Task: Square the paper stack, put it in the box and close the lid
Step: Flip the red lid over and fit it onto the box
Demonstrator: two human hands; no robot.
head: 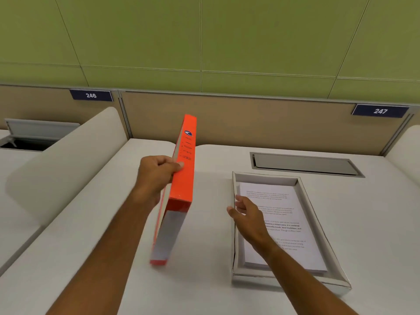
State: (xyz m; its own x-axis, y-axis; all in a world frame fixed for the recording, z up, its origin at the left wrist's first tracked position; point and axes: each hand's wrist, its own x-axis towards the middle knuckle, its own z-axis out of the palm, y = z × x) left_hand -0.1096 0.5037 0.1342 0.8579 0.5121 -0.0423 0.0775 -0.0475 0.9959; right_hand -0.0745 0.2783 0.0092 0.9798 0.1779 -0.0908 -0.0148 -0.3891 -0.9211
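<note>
Left hand (156, 172) grips the orange lid (179, 192) on edge, left of the box (322, 226). Their long axes both run near-to-far. Right hand (246, 215), open and seemingly empty, rests at the box's left wall

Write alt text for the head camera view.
A person's left hand holds an orange cardboard lid tilted on edge above a white desk. The right hand rests at the left wall of an open white box holding a stack of printed paper.

Desk (204, 292), cable hatch (304, 164), number plates (380, 110)
</note>
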